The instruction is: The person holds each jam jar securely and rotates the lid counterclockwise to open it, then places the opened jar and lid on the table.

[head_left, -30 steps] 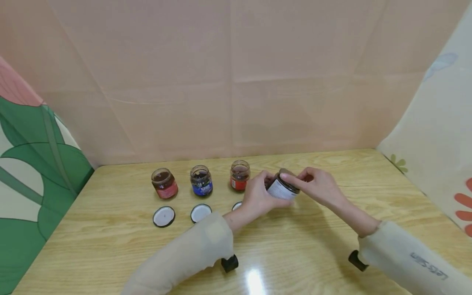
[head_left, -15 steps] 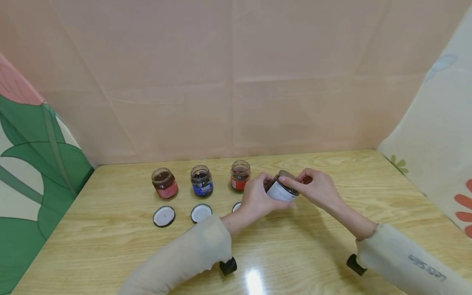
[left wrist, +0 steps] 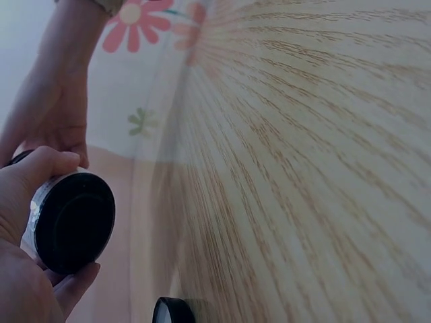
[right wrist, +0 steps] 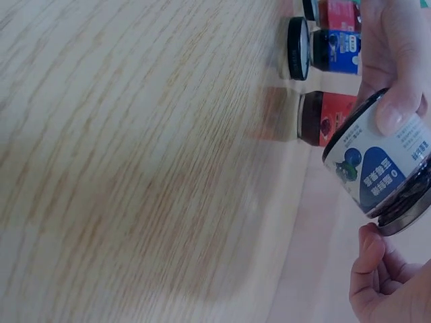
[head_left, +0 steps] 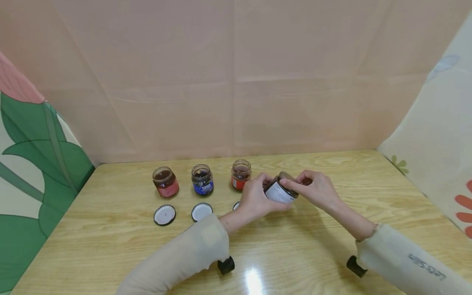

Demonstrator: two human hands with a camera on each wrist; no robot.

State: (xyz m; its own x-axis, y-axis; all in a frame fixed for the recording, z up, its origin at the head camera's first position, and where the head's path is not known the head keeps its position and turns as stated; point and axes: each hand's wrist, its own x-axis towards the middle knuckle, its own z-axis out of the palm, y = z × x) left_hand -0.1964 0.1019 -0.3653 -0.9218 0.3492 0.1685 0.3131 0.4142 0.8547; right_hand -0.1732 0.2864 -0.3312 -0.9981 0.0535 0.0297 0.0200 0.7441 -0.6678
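My left hand (head_left: 254, 198) grips a small glass jar (head_left: 279, 193) by its side, tilted, above the table. In the right wrist view the jar's label (right wrist: 384, 165) is white and blue with blueberries on it, and dark contents show near the mouth. My right hand (head_left: 320, 189) pinches the jar's lid (right wrist: 408, 217) at the mouth, thumb over the near edge; the lid stands at a slant there. The left wrist view shows the jar's dark round base (left wrist: 75, 222), with left fingers and thumb around it. The right fingertips behind the lid are partly hidden.
Three lidless jars stand in a row on the wooden table: one with a pink label (head_left: 167, 189), one blue (head_left: 203, 187), one red (head_left: 240, 182). Before them lie lids, white inside up: left lid (head_left: 164, 215), middle lid (head_left: 201, 212), and another lid (head_left: 236, 205) partly behind my left wrist.
Both hands stay at nearly the same spot with the jar and its lid. The jar has shifted slightly left and down, and the right hand has lowered a little.
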